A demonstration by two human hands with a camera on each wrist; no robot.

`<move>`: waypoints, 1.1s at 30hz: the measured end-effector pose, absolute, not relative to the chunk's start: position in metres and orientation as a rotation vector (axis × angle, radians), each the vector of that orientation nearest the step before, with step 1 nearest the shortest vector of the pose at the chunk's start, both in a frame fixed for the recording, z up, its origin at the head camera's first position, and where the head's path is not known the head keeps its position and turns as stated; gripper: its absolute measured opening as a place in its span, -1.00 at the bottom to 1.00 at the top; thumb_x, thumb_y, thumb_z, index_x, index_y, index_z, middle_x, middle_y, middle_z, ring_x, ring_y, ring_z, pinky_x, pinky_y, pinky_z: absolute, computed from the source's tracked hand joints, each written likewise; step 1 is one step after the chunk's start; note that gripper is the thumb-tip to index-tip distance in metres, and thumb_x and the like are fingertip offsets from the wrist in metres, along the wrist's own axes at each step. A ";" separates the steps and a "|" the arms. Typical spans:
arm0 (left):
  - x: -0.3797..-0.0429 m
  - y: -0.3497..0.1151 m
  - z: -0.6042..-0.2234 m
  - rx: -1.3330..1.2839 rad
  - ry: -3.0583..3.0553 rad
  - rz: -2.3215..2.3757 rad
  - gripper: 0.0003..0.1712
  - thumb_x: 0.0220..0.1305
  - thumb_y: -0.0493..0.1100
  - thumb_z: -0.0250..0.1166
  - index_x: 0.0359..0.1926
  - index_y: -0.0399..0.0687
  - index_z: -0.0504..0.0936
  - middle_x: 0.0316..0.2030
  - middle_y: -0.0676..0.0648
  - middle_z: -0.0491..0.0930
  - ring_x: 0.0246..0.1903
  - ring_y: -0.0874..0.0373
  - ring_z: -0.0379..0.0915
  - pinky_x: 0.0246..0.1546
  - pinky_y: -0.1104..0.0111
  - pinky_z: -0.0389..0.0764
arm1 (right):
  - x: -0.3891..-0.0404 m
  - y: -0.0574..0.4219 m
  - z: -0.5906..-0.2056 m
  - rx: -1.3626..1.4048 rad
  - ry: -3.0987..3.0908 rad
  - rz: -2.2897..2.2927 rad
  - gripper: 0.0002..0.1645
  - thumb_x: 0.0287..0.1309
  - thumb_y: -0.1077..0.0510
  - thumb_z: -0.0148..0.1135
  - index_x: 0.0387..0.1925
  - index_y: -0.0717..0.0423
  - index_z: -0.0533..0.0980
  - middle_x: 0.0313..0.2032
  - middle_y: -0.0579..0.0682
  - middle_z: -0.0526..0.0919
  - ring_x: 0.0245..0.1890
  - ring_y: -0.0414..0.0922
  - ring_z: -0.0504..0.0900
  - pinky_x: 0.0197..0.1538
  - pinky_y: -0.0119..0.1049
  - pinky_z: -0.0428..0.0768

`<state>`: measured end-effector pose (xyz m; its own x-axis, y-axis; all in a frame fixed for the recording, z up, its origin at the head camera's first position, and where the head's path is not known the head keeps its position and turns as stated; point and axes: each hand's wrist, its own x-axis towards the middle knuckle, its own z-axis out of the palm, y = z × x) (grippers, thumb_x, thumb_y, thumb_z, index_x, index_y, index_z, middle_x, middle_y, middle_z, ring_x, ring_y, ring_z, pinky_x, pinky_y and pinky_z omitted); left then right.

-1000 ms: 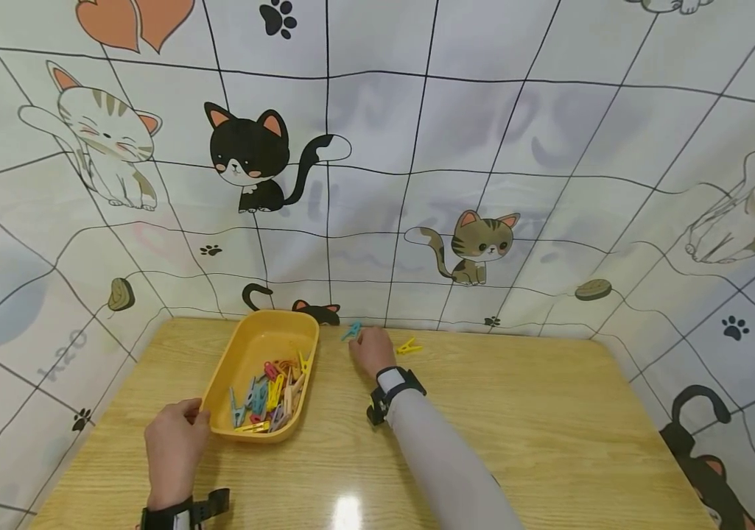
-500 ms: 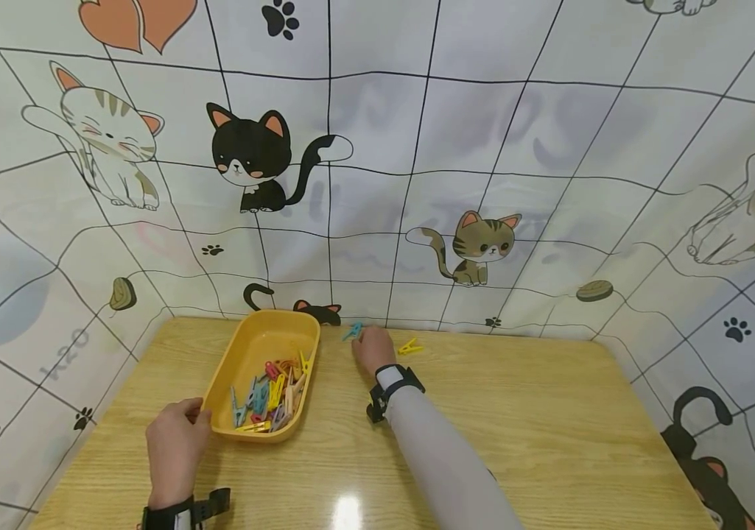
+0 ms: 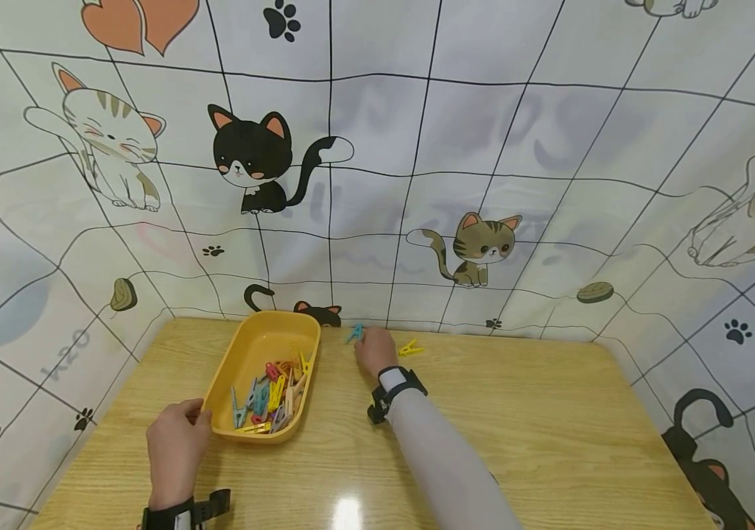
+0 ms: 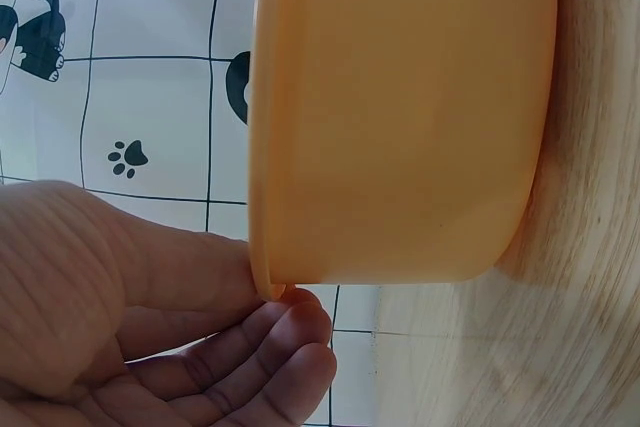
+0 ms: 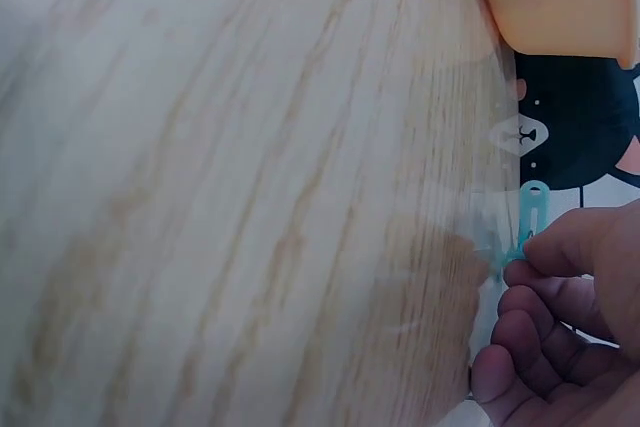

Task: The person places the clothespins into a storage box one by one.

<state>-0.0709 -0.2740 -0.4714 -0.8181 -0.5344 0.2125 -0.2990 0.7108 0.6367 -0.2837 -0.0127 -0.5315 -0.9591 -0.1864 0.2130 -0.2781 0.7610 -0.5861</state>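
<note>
At the left, my left hand [image 3: 177,445] pinches the rim of a yellow plastic basket [image 3: 227,368] near its front left corner; in the left wrist view the thumb and curled fingers meet at the rim. Several coloured clothespins [image 3: 274,394] lie heaped in the basket's front half. My right hand [image 3: 376,352] is by the table's back edge, its thumb and forefinger pinching a blue clothespin [image 5: 534,212]. Just right of that hand, a yellow clothespin [image 3: 410,347] lies on the table.
The wooden table [image 3: 516,427] meets a cat-patterned sheet [image 3: 377,169] at the back and sides. The basket stands left of the right hand.
The right hand and the blue clothespin have barely shifted at the back of the table. The left hand stays at the basket's rim.
</note>
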 end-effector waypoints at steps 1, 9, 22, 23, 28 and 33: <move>-0.071 -0.274 -0.472 0.647 -2.535 -0.848 -0.70 0.20 -0.43 0.31 -0.08 -0.61 0.68 -0.38 -0.42 0.67 -0.38 -0.26 0.61 -0.39 -0.01 0.57 | -0.283 -0.012 -0.532 0.369 -2.816 0.990 -0.29 0.23 0.38 0.24 -0.88 -0.02 0.10 -0.80 -0.21 -0.04 -0.76 -0.26 -0.02 -0.63 -0.40 0.03; -0.072 -0.274 -0.473 0.663 -2.535 -0.844 -0.71 0.20 -0.43 0.32 -0.09 -0.61 0.68 -0.38 -0.41 0.67 -0.39 -0.24 0.61 -0.41 0.01 0.56 | -0.274 -0.008 -0.517 0.403 -2.798 1.127 -0.35 0.29 0.34 0.20 -0.82 -0.04 0.15 -0.77 -0.20 0.02 -0.74 -0.26 0.03 -0.59 -0.41 0.05; -0.073 -0.276 -0.474 0.660 -2.548 -0.848 -0.71 0.21 -0.43 0.32 -0.08 -0.62 0.67 -0.37 -0.43 0.67 -0.38 -0.26 0.61 -0.41 0.02 0.56 | -0.256 -0.023 -0.492 0.622 -2.613 1.042 -0.79 0.24 0.32 0.29 -0.52 0.18 0.70 -0.50 -0.01 0.65 -0.47 -0.20 0.47 -0.32 -0.37 0.49; -0.073 -0.276 -0.474 0.656 -2.546 -0.847 -0.71 0.21 -0.43 0.32 -0.08 -0.62 0.67 -0.37 -0.43 0.67 -0.38 -0.25 0.61 -0.42 0.03 0.56 | -0.255 -0.025 -0.489 0.648 -2.601 1.039 -0.79 0.23 0.33 0.29 -0.52 0.19 0.70 -0.51 0.00 0.65 -0.47 -0.20 0.47 -0.32 -0.38 0.49; -0.072 -0.275 -0.473 0.643 -2.538 -0.847 -0.71 0.20 -0.43 0.32 -0.09 -0.63 0.67 -0.38 -0.43 0.67 -0.40 -0.25 0.61 -0.46 0.08 0.55 | -0.246 -0.035 -0.481 0.792 -2.580 1.060 -0.79 0.29 0.29 0.31 -0.48 0.22 0.70 -0.53 -0.03 0.58 -0.48 -0.22 0.40 -0.35 -0.42 0.41; -0.071 -0.275 -0.473 0.641 -2.534 -0.844 -0.71 0.20 -0.44 0.32 -0.10 -0.63 0.67 -0.39 -0.44 0.66 -0.41 -0.25 0.61 -0.48 0.09 0.54 | -0.237 -0.044 -0.478 0.897 -2.620 1.075 -0.78 0.35 0.24 0.31 -0.44 0.19 0.70 -0.50 -0.05 0.58 -0.46 -0.24 0.39 -0.33 -0.45 0.39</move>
